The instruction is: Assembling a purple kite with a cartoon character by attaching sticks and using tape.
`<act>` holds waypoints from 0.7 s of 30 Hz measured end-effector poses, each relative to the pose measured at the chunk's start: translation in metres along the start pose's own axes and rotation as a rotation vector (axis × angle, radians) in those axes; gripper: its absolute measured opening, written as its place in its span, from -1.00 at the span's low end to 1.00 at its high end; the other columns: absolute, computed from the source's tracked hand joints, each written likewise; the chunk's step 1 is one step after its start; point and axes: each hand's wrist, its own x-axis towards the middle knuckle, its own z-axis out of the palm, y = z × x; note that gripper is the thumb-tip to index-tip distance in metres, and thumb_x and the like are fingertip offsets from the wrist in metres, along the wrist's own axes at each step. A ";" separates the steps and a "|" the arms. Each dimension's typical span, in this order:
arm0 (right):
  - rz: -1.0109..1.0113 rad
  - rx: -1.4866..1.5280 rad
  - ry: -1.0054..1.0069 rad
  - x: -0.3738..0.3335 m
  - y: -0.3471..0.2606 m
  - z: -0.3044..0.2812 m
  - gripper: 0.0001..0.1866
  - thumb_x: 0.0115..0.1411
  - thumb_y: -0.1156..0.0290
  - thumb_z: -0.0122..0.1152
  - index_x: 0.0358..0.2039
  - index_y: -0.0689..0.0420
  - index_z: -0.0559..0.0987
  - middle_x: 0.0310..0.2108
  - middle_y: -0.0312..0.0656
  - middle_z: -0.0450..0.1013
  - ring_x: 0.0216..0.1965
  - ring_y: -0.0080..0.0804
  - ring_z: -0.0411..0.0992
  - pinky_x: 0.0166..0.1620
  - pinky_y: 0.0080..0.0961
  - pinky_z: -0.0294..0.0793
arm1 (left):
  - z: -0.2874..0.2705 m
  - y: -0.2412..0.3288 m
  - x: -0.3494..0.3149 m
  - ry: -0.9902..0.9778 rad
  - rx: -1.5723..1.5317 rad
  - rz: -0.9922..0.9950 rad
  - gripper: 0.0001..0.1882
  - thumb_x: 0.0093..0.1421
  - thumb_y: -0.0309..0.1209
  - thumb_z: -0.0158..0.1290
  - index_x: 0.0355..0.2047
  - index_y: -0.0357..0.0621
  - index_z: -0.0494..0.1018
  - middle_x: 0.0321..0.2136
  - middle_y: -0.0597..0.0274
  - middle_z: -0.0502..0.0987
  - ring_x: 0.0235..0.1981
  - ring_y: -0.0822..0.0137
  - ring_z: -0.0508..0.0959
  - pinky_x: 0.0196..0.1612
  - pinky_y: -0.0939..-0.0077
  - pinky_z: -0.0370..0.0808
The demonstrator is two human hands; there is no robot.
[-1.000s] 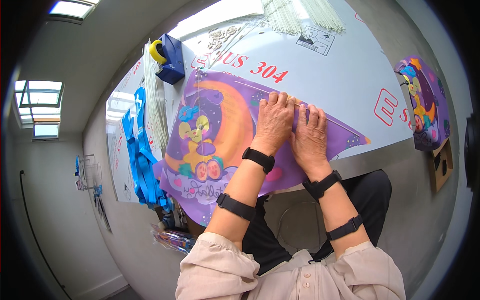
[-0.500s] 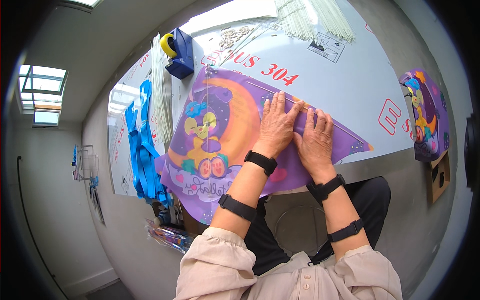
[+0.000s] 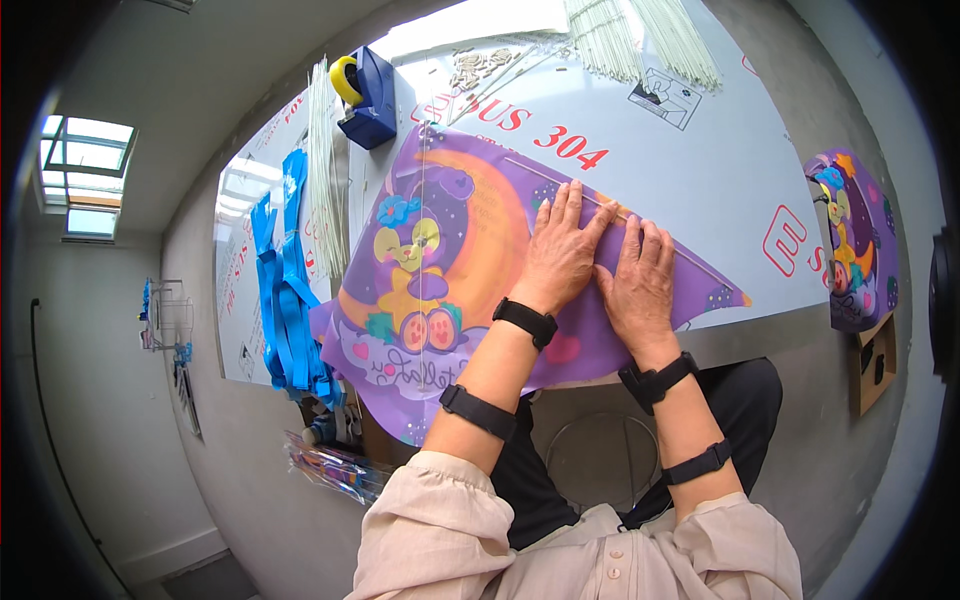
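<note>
A purple kite (image 3: 480,240) printed with a cartoon animal and an orange moon lies spread over the table's near side. A thin pale rod (image 3: 424,270) runs down through its picture, and another rod (image 3: 705,265) follows its upper right edge. My left hand (image 3: 562,248) rests on the kite at that edge, fingers stretched toward the far side. Beside it, my right hand (image 3: 640,285) presses flat on the same edge with fingers extended. The two hands lie close together, thumbs nearly meeting. What lies under the palms is hidden.
A blue tape dispenser (image 3: 368,100) with yellow tape stands behind the kite. Bundles of pale rods (image 3: 605,40) and small beige pieces (image 3: 475,68) lie farther back. Blue straps (image 3: 285,300) hang over the left edge. Another printed purple sheet (image 3: 855,240) is at the right.
The view has shifted slightly. Both hands remain on the kite's upper right edge, with only small finger movement.
</note>
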 end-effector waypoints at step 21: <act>-0.026 -0.012 -0.077 -0.016 0.009 -0.007 -0.12 -0.01 0.12 0.35 0.18 0.40 0.19 0.21 0.10 0.09 0.27 0.00 0.01 0.32 -0.18 -0.01 | -0.004 -0.002 0.005 -0.068 0.033 -0.002 -0.35 0.10 -0.59 -0.12 0.23 0.18 0.21 0.24 -0.24 0.10 0.29 -0.14 0.08 0.28 0.03 0.07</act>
